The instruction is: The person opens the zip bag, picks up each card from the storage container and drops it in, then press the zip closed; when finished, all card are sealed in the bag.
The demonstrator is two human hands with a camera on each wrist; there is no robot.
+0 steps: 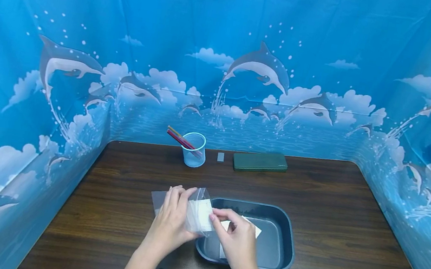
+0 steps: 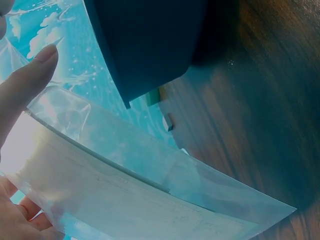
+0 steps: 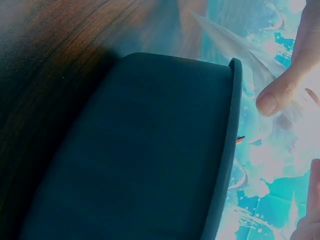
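My left hand (image 1: 172,217) grips a clear plastic bag (image 1: 198,194) above the table. Inside the bag is a white stack of paper (image 1: 202,211), and a stiff edge of it shows through the film in the left wrist view. At the stack's right end, the thumb and forefinger of my right hand (image 1: 239,239) pinch it at the edge of the bag. Below the right hand stands a dark blue-grey tray (image 1: 288,249) with white paper pieces (image 1: 253,227) in it, partly hidden by that hand.
Behind the hands stand a light blue mesh cup (image 1: 193,158) of pencils, a small grey piece (image 1: 221,157) and a green case (image 1: 259,162). A dolphin-printed curtain (image 1: 216,22) encloses the back and sides of the dark wooden table (image 1: 352,231).
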